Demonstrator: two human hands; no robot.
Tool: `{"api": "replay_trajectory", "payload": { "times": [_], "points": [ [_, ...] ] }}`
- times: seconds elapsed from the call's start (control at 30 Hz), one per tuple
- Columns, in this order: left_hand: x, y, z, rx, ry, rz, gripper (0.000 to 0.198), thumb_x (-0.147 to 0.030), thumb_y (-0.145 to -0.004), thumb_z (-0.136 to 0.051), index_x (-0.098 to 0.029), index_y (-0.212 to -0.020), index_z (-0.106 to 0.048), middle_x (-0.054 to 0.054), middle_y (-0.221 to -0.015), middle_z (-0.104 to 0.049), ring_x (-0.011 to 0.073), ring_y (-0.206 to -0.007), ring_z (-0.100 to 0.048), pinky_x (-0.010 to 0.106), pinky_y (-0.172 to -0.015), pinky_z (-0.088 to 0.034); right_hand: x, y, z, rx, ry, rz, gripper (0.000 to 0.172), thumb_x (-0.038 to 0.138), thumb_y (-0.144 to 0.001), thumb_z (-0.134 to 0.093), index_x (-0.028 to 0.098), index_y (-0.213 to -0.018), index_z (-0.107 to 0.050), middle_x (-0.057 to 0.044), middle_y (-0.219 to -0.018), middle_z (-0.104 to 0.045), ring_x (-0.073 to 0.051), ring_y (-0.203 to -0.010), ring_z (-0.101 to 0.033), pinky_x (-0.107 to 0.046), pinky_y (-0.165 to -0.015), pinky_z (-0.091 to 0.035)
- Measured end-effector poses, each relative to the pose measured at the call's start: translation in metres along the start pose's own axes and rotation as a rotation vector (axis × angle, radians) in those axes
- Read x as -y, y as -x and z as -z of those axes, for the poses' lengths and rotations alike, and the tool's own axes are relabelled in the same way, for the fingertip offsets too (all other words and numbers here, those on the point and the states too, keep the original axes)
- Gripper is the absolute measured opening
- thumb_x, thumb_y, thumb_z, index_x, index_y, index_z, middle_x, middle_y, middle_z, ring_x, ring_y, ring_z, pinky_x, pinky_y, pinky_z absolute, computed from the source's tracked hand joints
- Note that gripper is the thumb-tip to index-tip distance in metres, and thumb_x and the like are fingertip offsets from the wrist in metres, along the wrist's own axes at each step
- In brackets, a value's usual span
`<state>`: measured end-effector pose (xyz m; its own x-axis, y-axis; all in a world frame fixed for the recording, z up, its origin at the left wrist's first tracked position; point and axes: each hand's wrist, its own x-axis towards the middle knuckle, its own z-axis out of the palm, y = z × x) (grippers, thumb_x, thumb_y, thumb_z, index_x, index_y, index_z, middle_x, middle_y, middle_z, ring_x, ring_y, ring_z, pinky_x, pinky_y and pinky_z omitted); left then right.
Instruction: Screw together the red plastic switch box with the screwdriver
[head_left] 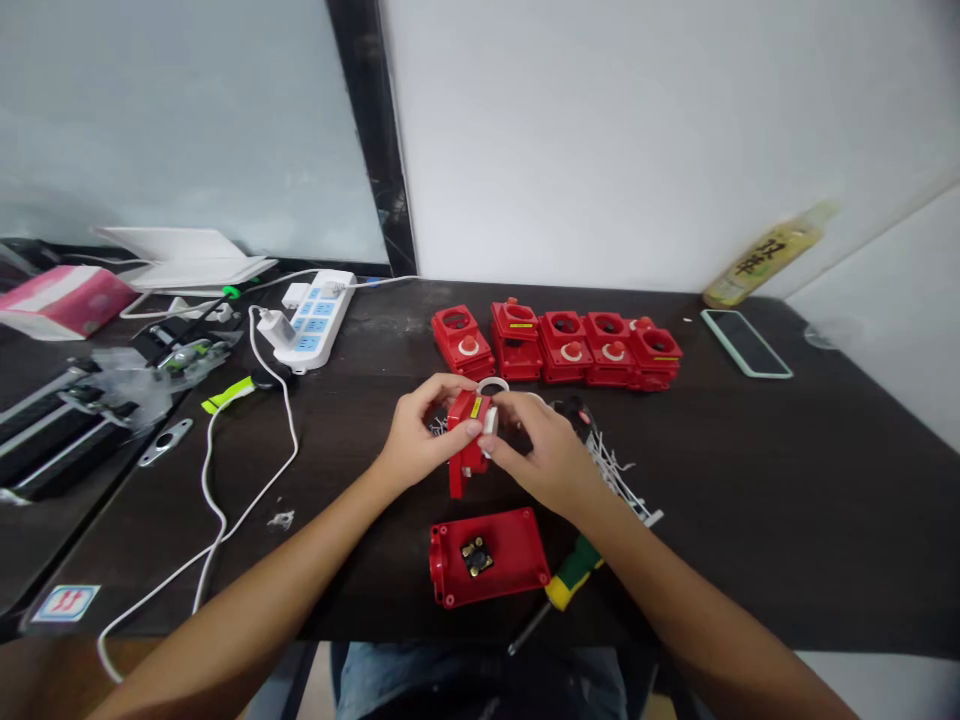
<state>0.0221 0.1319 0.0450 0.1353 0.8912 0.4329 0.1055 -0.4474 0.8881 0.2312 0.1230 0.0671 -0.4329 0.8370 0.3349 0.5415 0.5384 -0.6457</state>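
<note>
Raised above the table, a red plastic cover with a yellow label is tilted on edge between my hands. My left hand is closed on its left side, thumb across the front. A small white piece at the cover's right side is pinched by my right hand; whether it is fixed to the cover I cannot tell. Below them lies a red box base with a black and brass terminal block inside. A green and yellow screwdriver lies partly under my right forearm.
Several red boxes with white and red buttons stand in a row behind my hands. White wires lie right of my right hand. A phone and a bottle are far right. Left are a power strip, cables and a laptop.
</note>
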Motion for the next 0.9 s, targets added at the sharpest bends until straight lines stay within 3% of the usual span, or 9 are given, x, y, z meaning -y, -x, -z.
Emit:
{"api": "replay_trajectory", "payload": {
  "times": [0.07,0.23,0.37,0.5,0.57,0.67,0.77,0.83,0.9],
  "points": [
    [0.002,0.0,0.002,-0.021,-0.016,-0.013,0.039,-0.044,-0.087,-0.081,-0.02,-0.115,-0.07,0.006,-0.104,-0.078,0.0213,-0.091,-0.074,0.033,-0.086,-0.058,-0.001,0.0,0.001,0.098,-0.004,-0.016,0.034,0.041,-0.101,-0.063,0.022,-0.128,-0.058,-0.009,-0.109,-0.075,-0.027,-0.099,-0.073,-0.047,-0.089,-0.061],
    [0.006,-0.003,0.005,-0.067,0.037,-0.033,0.039,-0.046,-0.088,-0.08,-0.02,-0.115,-0.07,0.007,-0.107,-0.078,0.0208,-0.093,-0.074,0.032,-0.085,-0.058,-0.004,-0.002,0.002,0.034,0.002,0.222,0.052,0.027,-0.098,-0.065,0.024,-0.147,-0.048,-0.014,-0.133,-0.064,-0.028,-0.123,-0.066,-0.046,-0.104,-0.059],
    [0.001,-0.004,0.003,-0.047,0.129,-0.008,0.037,-0.048,-0.089,-0.079,-0.02,-0.112,-0.071,0.007,-0.105,-0.079,0.0207,-0.093,-0.076,0.032,-0.084,-0.059,-0.006,-0.002,0.001,-0.051,0.033,0.422,0.056,0.007,-0.089,-0.061,0.029,-0.14,-0.054,-0.012,-0.135,-0.056,-0.027,-0.125,-0.062,-0.046,-0.104,-0.059],
    [-0.007,-0.002,-0.002,-0.053,0.14,0.008,0.036,-0.051,-0.091,-0.076,-0.019,-0.108,-0.071,0.006,-0.1,-0.079,0.0199,-0.088,-0.075,0.031,-0.08,-0.059,-0.004,0.001,0.0,-0.106,0.02,0.497,0.055,0.0,-0.084,-0.058,0.03,-0.129,-0.059,-0.011,-0.135,-0.054,-0.028,-0.124,-0.059,-0.047,-0.1,-0.059],
    [-0.008,0.001,-0.004,-0.071,0.114,0.013,0.035,-0.05,-0.093,-0.074,-0.019,-0.107,-0.071,0.006,-0.101,-0.079,0.0204,-0.089,-0.075,0.032,-0.081,-0.059,-0.003,0.002,0.0,-0.095,-0.055,0.463,0.052,0.005,-0.086,-0.06,0.031,-0.131,-0.059,-0.011,-0.136,-0.054,-0.028,-0.126,-0.059,-0.048,-0.101,-0.058],
    [-0.003,0.005,-0.006,-0.086,0.039,-0.001,0.035,-0.048,-0.092,-0.075,-0.02,-0.111,-0.07,0.007,-0.104,-0.079,0.0219,-0.091,-0.075,0.034,-0.084,-0.058,-0.004,0.0,0.002,-0.1,-0.149,0.251,0.058,0.022,-0.093,-0.068,0.03,-0.147,-0.049,-0.013,-0.137,-0.058,-0.028,-0.123,-0.062,-0.045,-0.094,-0.06],
    [0.003,0.007,-0.007,-0.093,-0.039,-0.024,0.035,-0.044,-0.089,-0.077,-0.021,-0.114,-0.069,0.006,-0.103,-0.079,0.0214,-0.09,-0.074,0.034,-0.084,-0.058,-0.008,-0.003,0.003,0.027,-0.155,0.022,0.05,0.039,-0.097,-0.068,0.026,-0.143,-0.053,-0.01,-0.12,-0.071,-0.025,-0.101,-0.071,-0.041,-0.083,-0.061],
    [0.004,0.007,-0.006,-0.106,-0.065,-0.049,0.035,-0.042,-0.088,-0.079,-0.021,-0.114,-0.069,0.005,-0.101,-0.078,0.0204,-0.088,-0.073,0.033,-0.084,-0.057,-0.01,-0.004,0.002,0.123,-0.14,-0.016,0.04,0.043,-0.1,-0.065,0.024,-0.135,-0.059,-0.008,-0.108,-0.075,-0.024,-0.093,-0.073,-0.041,-0.083,-0.061],
    [0.003,0.006,-0.005,-0.125,-0.065,-0.074,0.036,-0.042,-0.086,-0.081,-0.021,-0.114,-0.069,0.005,-0.101,-0.077,0.0197,-0.088,-0.072,0.032,-0.084,-0.056,-0.01,-0.004,0.001,0.118,-0.126,0.022,0.041,0.043,-0.1,-0.065,0.024,-0.136,-0.058,-0.009,-0.112,-0.076,-0.025,-0.097,-0.073,-0.044,-0.087,-0.06]
  ]
}}
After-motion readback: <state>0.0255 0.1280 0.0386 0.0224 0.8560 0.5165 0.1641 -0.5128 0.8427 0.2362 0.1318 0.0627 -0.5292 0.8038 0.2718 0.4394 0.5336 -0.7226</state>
